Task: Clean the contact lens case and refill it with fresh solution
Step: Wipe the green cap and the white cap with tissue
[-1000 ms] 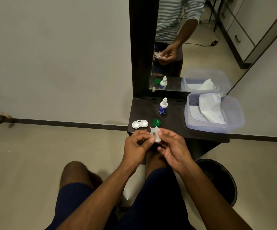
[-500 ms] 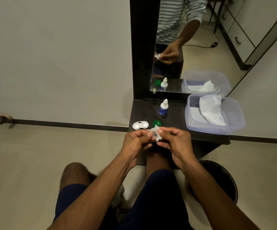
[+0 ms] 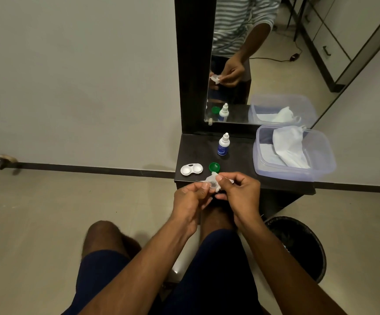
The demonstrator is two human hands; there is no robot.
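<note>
There is only one view, from a wide-angle camera on the person's head, looking forward and steeply down over the knees to the floor. It faces a small dark desk [image 3: 236,162] against the wall, with a mirror [image 3: 264,64] above it. Both hands are near the lens, in the middle of the frame.

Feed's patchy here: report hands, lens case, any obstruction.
Left hand and right hand pinch a small tissue-wrapped piece. Lens case lies open on shelf, green cap beside it. Nothing in the way.
</note>
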